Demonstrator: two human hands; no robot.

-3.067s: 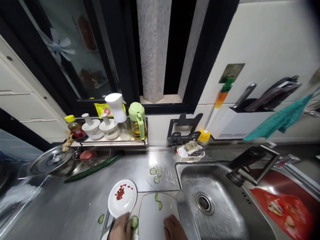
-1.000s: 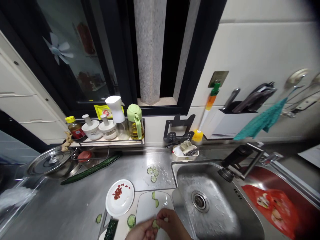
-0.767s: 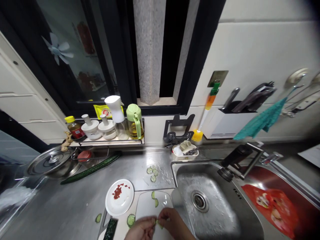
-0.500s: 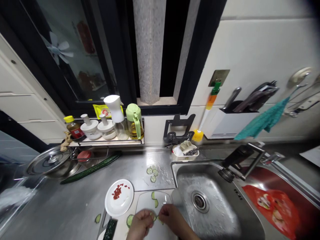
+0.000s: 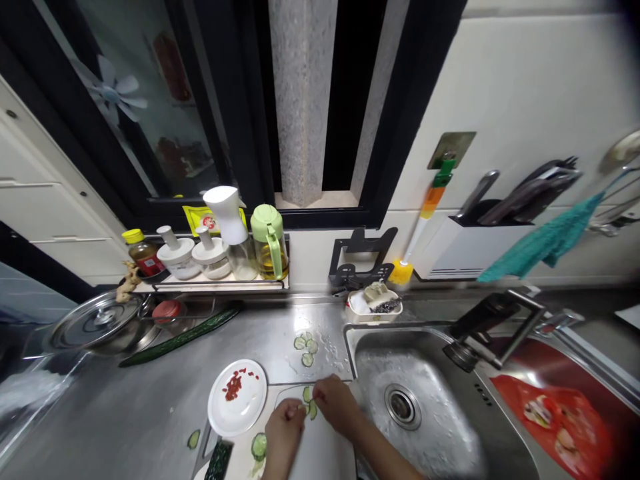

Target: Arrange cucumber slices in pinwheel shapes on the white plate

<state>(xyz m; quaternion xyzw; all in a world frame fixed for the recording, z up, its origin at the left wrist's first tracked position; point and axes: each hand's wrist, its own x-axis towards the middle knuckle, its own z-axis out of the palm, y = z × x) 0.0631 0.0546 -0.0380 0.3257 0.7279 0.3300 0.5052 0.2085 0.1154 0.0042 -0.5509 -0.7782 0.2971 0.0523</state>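
Observation:
Both of my hands meet over the white cutting board (image 5: 327, 453) at the bottom middle. My left hand (image 5: 284, 427) has its fingers curled and pinches near thin cucumber slices (image 5: 310, 408) at the board's far end. My right hand (image 5: 336, 401) is closed in a pinch on the same slices from the right. A thick cucumber round (image 5: 259, 445) lies on the board's left side, next to a dark cucumber stub (image 5: 218, 461). A white plate (image 5: 239, 415) with red berries (image 5: 231, 386) sits just left of the board.
A steel sink (image 5: 450, 440) with a black faucet (image 5: 487, 319) lies to the right. More cucumber slices (image 5: 306, 347) lie on the wet steel counter. A whole cucumber (image 5: 183, 337), a pot lid (image 5: 95, 321) and a condiment rack (image 5: 215, 257) stand at the back left.
Both hands have moved forward along the board, from its near end to the slices at its far end. The camera has tilted slightly.

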